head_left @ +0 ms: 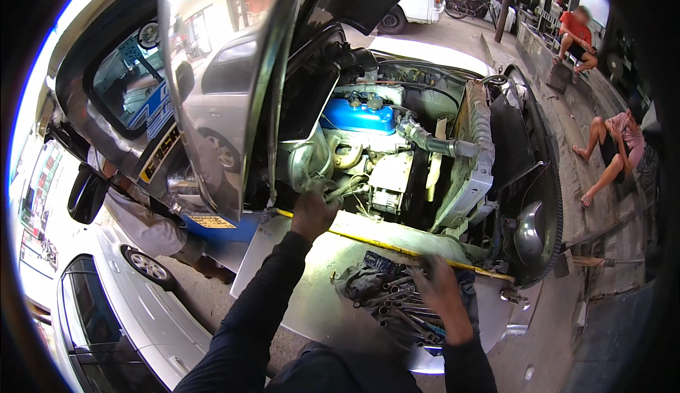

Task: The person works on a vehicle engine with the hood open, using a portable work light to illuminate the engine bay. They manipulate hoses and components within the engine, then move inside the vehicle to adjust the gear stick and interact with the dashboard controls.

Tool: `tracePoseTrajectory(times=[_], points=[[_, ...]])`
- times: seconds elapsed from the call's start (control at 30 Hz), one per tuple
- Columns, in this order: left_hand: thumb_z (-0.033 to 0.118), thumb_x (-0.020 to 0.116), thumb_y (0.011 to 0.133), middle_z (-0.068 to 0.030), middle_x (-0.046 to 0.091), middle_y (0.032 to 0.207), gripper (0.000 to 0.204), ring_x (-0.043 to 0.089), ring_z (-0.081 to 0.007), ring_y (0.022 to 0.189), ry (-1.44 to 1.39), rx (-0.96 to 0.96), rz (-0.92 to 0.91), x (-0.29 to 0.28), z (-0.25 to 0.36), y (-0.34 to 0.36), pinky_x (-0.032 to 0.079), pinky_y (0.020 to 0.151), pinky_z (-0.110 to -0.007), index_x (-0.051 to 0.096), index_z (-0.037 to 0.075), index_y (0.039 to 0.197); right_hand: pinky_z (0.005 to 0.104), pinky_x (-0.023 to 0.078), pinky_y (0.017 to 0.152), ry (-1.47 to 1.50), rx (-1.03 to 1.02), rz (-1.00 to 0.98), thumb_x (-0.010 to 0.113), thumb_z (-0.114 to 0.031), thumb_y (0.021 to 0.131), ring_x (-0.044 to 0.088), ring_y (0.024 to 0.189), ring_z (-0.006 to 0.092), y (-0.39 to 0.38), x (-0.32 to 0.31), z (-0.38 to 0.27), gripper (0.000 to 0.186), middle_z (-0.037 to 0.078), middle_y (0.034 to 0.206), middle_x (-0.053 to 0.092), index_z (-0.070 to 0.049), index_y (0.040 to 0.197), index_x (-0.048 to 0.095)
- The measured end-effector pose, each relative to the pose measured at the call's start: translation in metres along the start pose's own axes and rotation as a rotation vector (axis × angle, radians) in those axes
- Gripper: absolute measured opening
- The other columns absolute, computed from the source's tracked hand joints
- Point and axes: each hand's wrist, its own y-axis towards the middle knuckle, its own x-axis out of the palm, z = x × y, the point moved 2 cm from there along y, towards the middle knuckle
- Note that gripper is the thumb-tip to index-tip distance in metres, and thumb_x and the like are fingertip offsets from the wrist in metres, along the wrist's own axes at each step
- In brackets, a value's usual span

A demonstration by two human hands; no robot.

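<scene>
My left hand (315, 211) is inside the near edge of an open engine bay, its fingers closed round a metal tool (333, 193), perhaps a wrench, beside the silvery exhaust parts (304, 163). A blue valve cover (358, 116) tops the engine behind it. My right hand (440, 290), smeared by motion, is over a pile of wrenches (397, 306) on dark cloth, which lies on the pale fender panel (294, 301). A yellow rod or strap (361, 240) runs along the bay's near edge.
A radiator (474, 131) stands right of the engine; a raised panel (212, 74) is at left. A person (145, 223) stands behind it near a silver car (124, 308). Two people (575, 35), (616, 141) sit on steps at right. A white vehicle (414, 0) is parked behind.
</scene>
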Motion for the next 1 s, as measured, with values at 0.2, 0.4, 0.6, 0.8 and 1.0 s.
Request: tracePoseTrajectory(times=[0.2, 0.4, 0.6, 0.8, 1.0], points=[[0.018, 0.079, 0.086, -0.0241, 0.059, 0.124, 0.047, 0.063, -0.0424, 0.11, -0.366, -0.077, -0.238, -0.017, 0.067, -0.134, 0.056, 0.091, -0.046, 0.063, 0.003, 0.127, 0.0376, 0.053, 0.093, 0.854, 0.257, -0.219, 0.073, -0.035, 0.095, 0.06, 0.12, 0.0267, 0.208, 0.076, -0.091, 0.058, 0.021, 0.139, 0.058, 0.002, 0.137, 0.058], [0.016, 0.078, 0.089, -0.0188, 0.059, 0.129, 0.038, 0.072, -0.0278, 0.103, -0.343, -0.509, -0.247, -0.073, 0.072, -0.26, 0.062, 0.081, -0.037, 0.069, 0.003, 0.123, 0.0401, 0.053, 0.099, 0.463, -0.629, -0.175, 0.07, -0.001, 0.085, 0.065, 0.123, 0.035, 0.346, 0.119, -0.125, 0.06, 0.02, 0.133, 0.068, -0.005, 0.144, 0.058], [0.009, 0.076, 0.088, -0.0156, 0.063, 0.122, 0.03, 0.074, -0.0245, 0.091, -0.331, -0.879, -0.051, -0.102, 0.052, -0.336, 0.063, 0.079, -0.034, 0.069, -0.003, 0.115, 0.037, 0.046, 0.085, 0.472, -0.328, -0.333, 0.062, -0.016, 0.092, 0.057, 0.107, 0.0186, 0.403, 0.162, -0.113, 0.049, 0.005, 0.125, 0.067, -0.015, 0.141, 0.062], [0.01, 0.075, 0.09, -0.0169, 0.062, 0.124, 0.032, 0.073, -0.0251, 0.097, -0.356, -0.829, -0.127, -0.1, 0.045, -0.335, 0.062, 0.08, -0.034, 0.068, -0.003, 0.119, 0.0633, 0.025, 0.108, 0.976, 0.241, -0.348, 0.069, -0.06, 0.09, 0.043, 0.142, 0.026, 0.395, 0.161, -0.125, 0.063, 0.008, 0.147, 0.061, -0.017, 0.136, 0.068], [0.014, 0.075, 0.088, -0.0189, 0.063, 0.123, 0.035, 0.072, -0.0288, 0.098, -0.392, -0.685, -0.198, -0.095, 0.044, -0.319, 0.061, 0.08, -0.037, 0.068, 0.0, 0.12, 0.0413, 0.055, 0.083, 1.215, 0.089, -0.29, 0.071, -0.028, 0.094, 0.071, 0.1, 0.0209, 0.411, 0.134, -0.14, 0.028, 0.008, 0.111, 0.076, -0.009, 0.113, 0.075]])
